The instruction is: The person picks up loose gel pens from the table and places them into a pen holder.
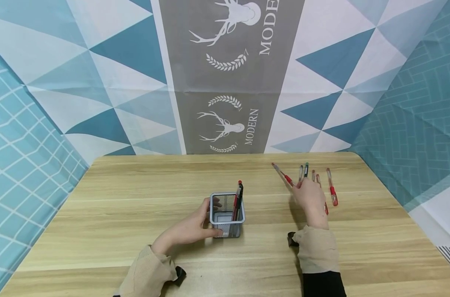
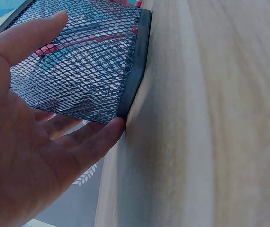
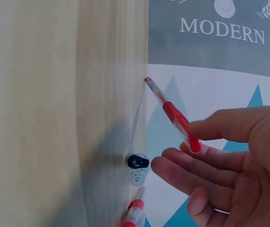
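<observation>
My left hand (image 1: pixel 189 226) grips the side of a square mesh pen holder (image 1: pixel 226 222), thumb in front and fingers behind. In the left wrist view the thumb (image 2: pixel 35 38) lies against the mesh (image 2: pixel 78 61) and a fingertip is at its base rim. Upright in the holder lean a black pen (image 1: pixel 240 196) and a red one (image 1: pixel 235 206). At the right, my right hand (image 1: pixel 310 198) pinches a red pen (image 3: pixel 176 118) by its red end between thumb and fingers. The pen slants away to the left, its far tip close to the tabletop.
Beside and partly under the right hand lie several other pens, including a green-tipped one (image 1: pixel 306 169) and a red one (image 1: pixel 332 192) farthest right. A patterned cloth (image 1: pixel 225 78) hangs behind the wooden table (image 1: pixel 147 185).
</observation>
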Demonstrator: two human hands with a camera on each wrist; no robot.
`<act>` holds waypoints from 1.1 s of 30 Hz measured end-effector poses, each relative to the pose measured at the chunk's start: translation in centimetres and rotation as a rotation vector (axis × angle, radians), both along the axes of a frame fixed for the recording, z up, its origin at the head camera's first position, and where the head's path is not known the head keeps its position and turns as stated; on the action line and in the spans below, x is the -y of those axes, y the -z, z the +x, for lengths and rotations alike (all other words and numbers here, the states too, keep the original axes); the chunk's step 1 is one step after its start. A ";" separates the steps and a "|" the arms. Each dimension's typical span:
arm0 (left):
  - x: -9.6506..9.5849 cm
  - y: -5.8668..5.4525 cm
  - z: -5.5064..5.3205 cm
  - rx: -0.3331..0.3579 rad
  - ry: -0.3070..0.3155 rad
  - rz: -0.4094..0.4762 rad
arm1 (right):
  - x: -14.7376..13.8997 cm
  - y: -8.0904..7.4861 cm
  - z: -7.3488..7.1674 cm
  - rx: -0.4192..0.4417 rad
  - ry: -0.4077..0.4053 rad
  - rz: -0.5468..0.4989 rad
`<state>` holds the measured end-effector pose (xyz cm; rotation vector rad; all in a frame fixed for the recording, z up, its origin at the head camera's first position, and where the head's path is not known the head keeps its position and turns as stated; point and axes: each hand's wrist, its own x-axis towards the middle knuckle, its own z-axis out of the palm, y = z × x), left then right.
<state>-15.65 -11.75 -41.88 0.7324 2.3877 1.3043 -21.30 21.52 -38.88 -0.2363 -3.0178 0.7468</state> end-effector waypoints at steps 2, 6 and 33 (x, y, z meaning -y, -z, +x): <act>0.0 0.1 0.0 0.000 0.002 0.004 | 0.1 0.0 0.0 -0.062 0.019 -0.020; 0.0 0.1 -0.1 -0.002 0.002 0.005 | 0.2 0.0 0.1 -0.191 0.048 -0.048; -0.1 0.0 0.0 -0.002 0.004 0.012 | 1.3 -1.2 -0.3 -0.620 0.122 -0.279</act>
